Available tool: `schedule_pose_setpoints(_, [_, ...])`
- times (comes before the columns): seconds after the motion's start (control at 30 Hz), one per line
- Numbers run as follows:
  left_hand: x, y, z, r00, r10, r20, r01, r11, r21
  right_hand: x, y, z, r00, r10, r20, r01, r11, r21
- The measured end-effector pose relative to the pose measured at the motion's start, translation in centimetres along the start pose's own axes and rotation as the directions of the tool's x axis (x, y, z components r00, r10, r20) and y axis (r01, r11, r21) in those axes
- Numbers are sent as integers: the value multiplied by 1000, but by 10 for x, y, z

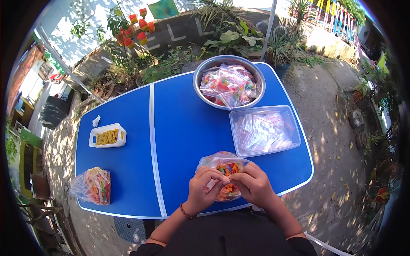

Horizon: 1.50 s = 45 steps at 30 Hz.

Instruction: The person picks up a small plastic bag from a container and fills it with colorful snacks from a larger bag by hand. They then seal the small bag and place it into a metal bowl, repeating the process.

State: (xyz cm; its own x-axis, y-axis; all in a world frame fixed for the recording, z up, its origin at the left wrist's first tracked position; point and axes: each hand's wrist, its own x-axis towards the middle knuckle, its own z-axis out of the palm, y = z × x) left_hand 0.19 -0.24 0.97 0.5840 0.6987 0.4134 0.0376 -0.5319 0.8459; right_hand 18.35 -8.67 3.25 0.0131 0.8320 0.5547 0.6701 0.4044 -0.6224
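Note:
My left hand (204, 187) and my right hand (256, 186) meet near the table's front edge, fingertips pinched close together. Between them is what looks like a small clear plastic bag (211, 184), mostly hidden by the fingers. Just beneath and behind the hands sits an open clear plastic bag (210, 160) of small bright pieces (230, 168) in orange, red, blue and green. To the upper right, a clear plastic container (298, 138) holds many flat, empty-looking small bags (262, 130).
A metal bowl (198, 91) of filled small bags (230, 85) stands at the back of the blue table (179, 123). On the left are a white basket (106, 144) of yellowish sticks, a crumpled white scrap (96, 120) and a plastic bag of colourful sticks (96, 185).

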Motion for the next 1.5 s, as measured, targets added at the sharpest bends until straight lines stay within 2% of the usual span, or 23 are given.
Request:
schedule_pose_setpoints(0.13, [0,-5,2,999,27,-33,-28,1000,-14,-2,1,-5,1000,5,1,-5,1000,-22])
schedule_pose_setpoints(0.43, [22,-13,5,994,111,-7,-111,980,-167,8,0,-20,991,126,39,-125,992,-9])
schedule_pose_setpoints(0.53, [32,-7,4,999,-19,-31,12,979,-202,20,10,-25,991,128,27,-128,992,3])
schedule_pose_setpoints(0.73, [45,-27,-3,996,-20,-85,6,986,-165,64,32,-35,982,191,-6,-191,981,17])
schedule_pose_setpoints(0.87, [51,-40,-4,981,-84,-175,56,986,-160,99,62,-32,975,210,-65,-208,977,39])
schedule_pose_setpoints(0.93, [51,-48,-5,978,-119,-170,88,980,-179,120,82,-28,966,174,-194,-172,985,25])
schedule_pose_setpoints(1.0, [51,-52,-8,978,-152,-140,125,975,-185,145,95,-29,937,41,-346,-85,990,-113])
schedule_pose_setpoints(1.1, [54,-58,-5,975,-168,-143,142,974,-177,171,116,-24,953,-14,-303,-48,979,-197])
schedule_pose_setpoints(1.23, [54,-64,-2,976,-184,-119,162,971,-178,159,125,-10,987,2,-164,-43,969,-243])
schedule_pose_setpoints(1.33, [56,-63,-2,979,-186,-79,171,971,-170,139,103,-7,997,53,-62,-65,974,-215])
schedule_pose_setpoints(1.5, [67,-44,-4,991,-137,-4,136,986,-99,99,73,-9,999,26,22,-19,969,-246])
